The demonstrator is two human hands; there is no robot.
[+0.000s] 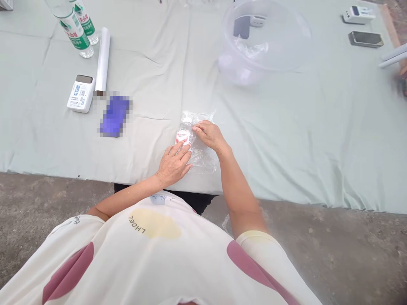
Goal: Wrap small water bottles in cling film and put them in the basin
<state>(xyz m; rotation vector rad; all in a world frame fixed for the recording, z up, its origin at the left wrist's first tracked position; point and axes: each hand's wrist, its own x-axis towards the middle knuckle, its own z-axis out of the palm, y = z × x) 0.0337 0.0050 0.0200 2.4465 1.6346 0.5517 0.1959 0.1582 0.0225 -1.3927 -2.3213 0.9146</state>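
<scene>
A small clear bottle [182, 136] with a white cap and a white-and-red label lies on a clear plastic bag [205, 159], or inside it; I cannot tell which. My left hand [174, 165] rests over the bottle's lower end, fingers stretched out and slightly apart, covering part of the label. Beside the bottle's neck, my right hand [208, 134] is closed, with thumb and forefinger pinched together at the bag's film. The bag spreads out wrinkled beneath the right wrist, close to the table's front edge.
A large translucent tub [233, 72] stands at the back. To the left are water bottles [74, 34], a white roll [102, 59], a white device [80, 94] and a blurred blue item [115, 115]. Dark and white devices [365, 39] lie far right, near another person's hand [402, 82].
</scene>
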